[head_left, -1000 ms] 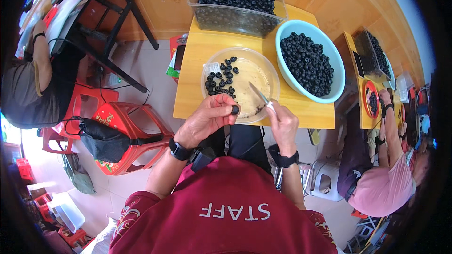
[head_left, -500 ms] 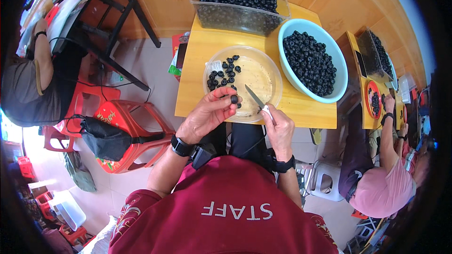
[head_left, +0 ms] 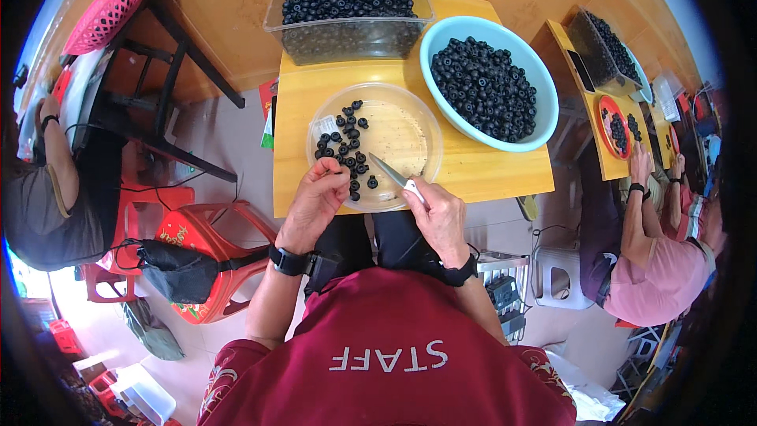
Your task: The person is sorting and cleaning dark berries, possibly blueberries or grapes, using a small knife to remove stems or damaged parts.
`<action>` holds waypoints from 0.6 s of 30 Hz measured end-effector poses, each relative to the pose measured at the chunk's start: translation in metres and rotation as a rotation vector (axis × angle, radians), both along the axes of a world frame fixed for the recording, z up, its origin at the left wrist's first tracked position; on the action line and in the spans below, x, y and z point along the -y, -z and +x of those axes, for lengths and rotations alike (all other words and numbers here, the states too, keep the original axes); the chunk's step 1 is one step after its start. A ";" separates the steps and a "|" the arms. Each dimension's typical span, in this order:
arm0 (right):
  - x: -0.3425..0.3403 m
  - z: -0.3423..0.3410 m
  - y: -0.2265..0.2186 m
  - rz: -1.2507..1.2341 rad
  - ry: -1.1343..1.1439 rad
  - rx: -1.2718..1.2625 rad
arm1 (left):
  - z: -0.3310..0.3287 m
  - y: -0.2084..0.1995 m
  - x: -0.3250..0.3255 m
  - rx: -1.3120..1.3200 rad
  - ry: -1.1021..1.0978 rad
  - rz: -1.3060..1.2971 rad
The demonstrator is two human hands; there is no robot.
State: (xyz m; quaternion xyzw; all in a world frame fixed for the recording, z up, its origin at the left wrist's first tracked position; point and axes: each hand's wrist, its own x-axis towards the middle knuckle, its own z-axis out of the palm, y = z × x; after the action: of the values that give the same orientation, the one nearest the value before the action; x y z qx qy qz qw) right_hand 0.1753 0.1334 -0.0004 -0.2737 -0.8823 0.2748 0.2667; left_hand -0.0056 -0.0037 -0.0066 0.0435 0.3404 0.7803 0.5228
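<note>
A shallow clear round tray (head_left: 430, 122) stands near the table's front edge, with several small black round pieces (head_left: 351, 130), each with a dimple or hole, on its left side. My left hand (head_left: 315, 197) is at the tray's near left rim, thumb and fingertips pinched together beside the pieces; I cannot make out whether something small is between them. In my right hand (head_left: 440, 217) is a small knife (head_left: 392, 173) with a white handle, its blade pointing up and left over the tray.
A light blue basin (head_left: 544, 110) full of black pieces stands right of the tray. Behind is a clear rectangular bin (head_left: 347, 35) heaped with them. A red stool (head_left: 209, 229) bearing a black bag (head_left: 177, 270) is at left. People sit at both sides.
The black piece that showed in my left fingers is no longer visible there. That hand has shifted toward the pieces in the tray. The view has turned slightly.
</note>
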 end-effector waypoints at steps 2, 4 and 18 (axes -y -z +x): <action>0.000 0.002 0.001 -0.019 0.020 0.002 | -0.003 0.003 -0.004 0.028 0.001 -0.043; -0.001 0.002 -0.001 -0.035 0.015 -0.003 | -0.008 0.006 -0.007 -0.008 0.015 -0.046; 0.004 -0.003 -0.015 -0.066 -0.058 -0.233 | 0.004 0.002 -0.021 0.057 0.100 -0.004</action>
State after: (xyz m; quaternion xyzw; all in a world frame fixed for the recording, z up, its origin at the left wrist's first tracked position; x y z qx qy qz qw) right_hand 0.1720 0.1291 0.0150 -0.2230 -0.8434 0.3412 0.3502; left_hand -0.0018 0.0176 -0.0089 0.0372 0.3243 0.7534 0.5708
